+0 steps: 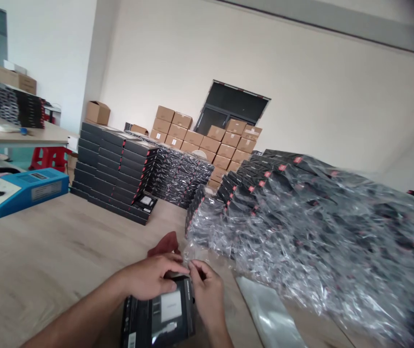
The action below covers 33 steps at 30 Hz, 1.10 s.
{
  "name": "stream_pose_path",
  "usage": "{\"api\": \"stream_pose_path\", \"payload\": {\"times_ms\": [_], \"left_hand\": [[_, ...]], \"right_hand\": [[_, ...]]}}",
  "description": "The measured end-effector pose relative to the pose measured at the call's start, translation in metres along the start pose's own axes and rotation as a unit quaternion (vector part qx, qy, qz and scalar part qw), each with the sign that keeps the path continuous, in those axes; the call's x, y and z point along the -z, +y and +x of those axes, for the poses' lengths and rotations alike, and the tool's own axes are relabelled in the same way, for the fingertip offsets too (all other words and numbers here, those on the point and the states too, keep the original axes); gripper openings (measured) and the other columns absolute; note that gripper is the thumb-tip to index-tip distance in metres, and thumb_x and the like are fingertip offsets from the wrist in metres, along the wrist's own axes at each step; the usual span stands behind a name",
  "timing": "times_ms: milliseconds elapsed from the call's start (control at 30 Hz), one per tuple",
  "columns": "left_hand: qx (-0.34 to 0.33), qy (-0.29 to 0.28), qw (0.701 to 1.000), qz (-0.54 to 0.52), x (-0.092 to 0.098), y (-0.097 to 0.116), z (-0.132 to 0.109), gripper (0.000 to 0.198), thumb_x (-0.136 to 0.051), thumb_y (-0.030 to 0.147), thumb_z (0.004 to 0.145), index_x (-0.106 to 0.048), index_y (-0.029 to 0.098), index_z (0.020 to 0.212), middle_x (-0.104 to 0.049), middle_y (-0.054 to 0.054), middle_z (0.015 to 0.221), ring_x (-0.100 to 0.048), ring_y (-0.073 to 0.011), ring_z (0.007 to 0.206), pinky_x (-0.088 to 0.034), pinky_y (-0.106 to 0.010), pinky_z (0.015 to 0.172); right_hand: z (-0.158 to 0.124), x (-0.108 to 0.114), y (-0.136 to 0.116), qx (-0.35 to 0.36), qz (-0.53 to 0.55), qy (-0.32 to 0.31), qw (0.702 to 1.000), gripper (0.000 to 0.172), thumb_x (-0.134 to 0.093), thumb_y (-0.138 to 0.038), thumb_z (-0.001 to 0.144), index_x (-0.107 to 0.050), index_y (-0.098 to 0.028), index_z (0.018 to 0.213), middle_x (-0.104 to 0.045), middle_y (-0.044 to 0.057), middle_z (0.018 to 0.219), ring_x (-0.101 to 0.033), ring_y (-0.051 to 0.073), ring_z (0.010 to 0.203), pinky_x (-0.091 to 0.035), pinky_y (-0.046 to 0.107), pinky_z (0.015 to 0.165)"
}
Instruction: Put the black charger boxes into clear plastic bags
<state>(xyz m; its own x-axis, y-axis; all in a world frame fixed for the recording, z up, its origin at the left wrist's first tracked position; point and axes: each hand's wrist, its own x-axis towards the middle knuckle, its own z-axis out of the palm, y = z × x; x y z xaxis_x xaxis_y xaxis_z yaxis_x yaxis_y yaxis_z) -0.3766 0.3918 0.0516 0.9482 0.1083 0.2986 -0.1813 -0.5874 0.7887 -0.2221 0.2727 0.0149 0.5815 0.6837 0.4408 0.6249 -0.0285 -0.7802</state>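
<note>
Near worktop [65,256] edge: left hand [152,278] loosely spread on black box [143,319]; right [207,287] pinched at far corner, hold unclear. Wrapped boxes [282,217] seem done; bare stack [108,169] remains.

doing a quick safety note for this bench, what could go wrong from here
The left hand rests on the black box, so its printed face might smudge. The flat plastic lying beside the right hand could get dragged along. The wrapped stack stands close by; a bump might shift it.
</note>
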Motion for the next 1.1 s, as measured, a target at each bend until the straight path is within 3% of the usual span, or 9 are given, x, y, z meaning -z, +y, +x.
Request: {"api": "stream_pose_path", "payload": {"times_ms": [300, 533, 700, 933, 1100], "left_hand": [[-0.027, -0.005, 0.999, -0.043, 0.003, -0.002, 0.002, 0.055, -0.055, 0.01, 0.072, -0.055, 0.026, 0.125, -0.056, -0.002, 0.128, -0.048, -0.0202, 0.119, -0.032, -0.032, 0.106], [0.008, 0.009, 0.992, -0.124, 0.004, -0.014, 0.0, 0.049, -0.057, 0.013, 0.072, -0.06, 0.023, 0.119, -0.061, -0.001, 0.119, -0.054, -0.0188, 0.106, -0.04, -0.027, 0.092], [0.054, -0.005, 0.982, -0.18, 0.004, -0.017, -0.001, 0.051, -0.06, 0.014, 0.07, -0.059, 0.021, 0.121, -0.066, -0.002, 0.108, -0.058, -0.0165, 0.09, -0.044, -0.024, 0.077], [0.072, -0.043, 0.988, -0.129, -0.001, -0.019, 0.001, 0.052, -0.063, 0.02, 0.067, -0.061, 0.025, 0.119, -0.066, 0.001, 0.102, -0.059, -0.0147, 0.081, -0.044, -0.021, 0.069], [0.081, -0.003, 0.99, -0.118, -0.009, -0.023, 0.003, 0.048, -0.059, 0.018, 0.07, -0.061, 0.022, 0.118, -0.068, 0.0, 0.102, -0.06, -0.0154, 0.083, -0.044, -0.022, 0.071]], "right_hand": [[0.001, 0.001, -0.008, 0.014, 0.031, -0.043, 0.998, 0.029, -0.055, -0.041, 0.083, -0.072, -0.019, 0.09, -0.072, 0.007, 0.086, -0.066, 0.021, 0.079, -0.051, 0.029, 0.074], [0.006, 0.016, 0.006, 0.081, -0.104, 0.117, 0.984, 0.027, -0.055, -0.042, 0.081, -0.066, -0.018, 0.088, -0.068, 0.006, 0.079, -0.062, 0.019, 0.072, -0.048, 0.028, 0.069], [0.004, 0.01, 0.01, 0.056, -0.067, 0.042, 0.995, 0.022, -0.056, -0.039, 0.081, -0.061, -0.019, 0.073, -0.062, 0.001, 0.064, -0.057, 0.015, 0.058, -0.046, 0.024, 0.059], [0.001, 0.0, 0.008, 0.049, -0.047, 0.019, 0.998, 0.021, -0.058, -0.037, 0.079, -0.063, -0.019, 0.071, -0.064, 0.001, 0.064, -0.059, 0.015, 0.06, -0.045, 0.023, 0.058], [0.0, -0.003, 0.008, 0.064, -0.074, 0.017, 0.995, 0.021, -0.054, -0.035, 0.081, -0.064, -0.019, 0.072, -0.065, 0.001, 0.065, -0.06, 0.015, 0.06, -0.046, 0.023, 0.058]]}}
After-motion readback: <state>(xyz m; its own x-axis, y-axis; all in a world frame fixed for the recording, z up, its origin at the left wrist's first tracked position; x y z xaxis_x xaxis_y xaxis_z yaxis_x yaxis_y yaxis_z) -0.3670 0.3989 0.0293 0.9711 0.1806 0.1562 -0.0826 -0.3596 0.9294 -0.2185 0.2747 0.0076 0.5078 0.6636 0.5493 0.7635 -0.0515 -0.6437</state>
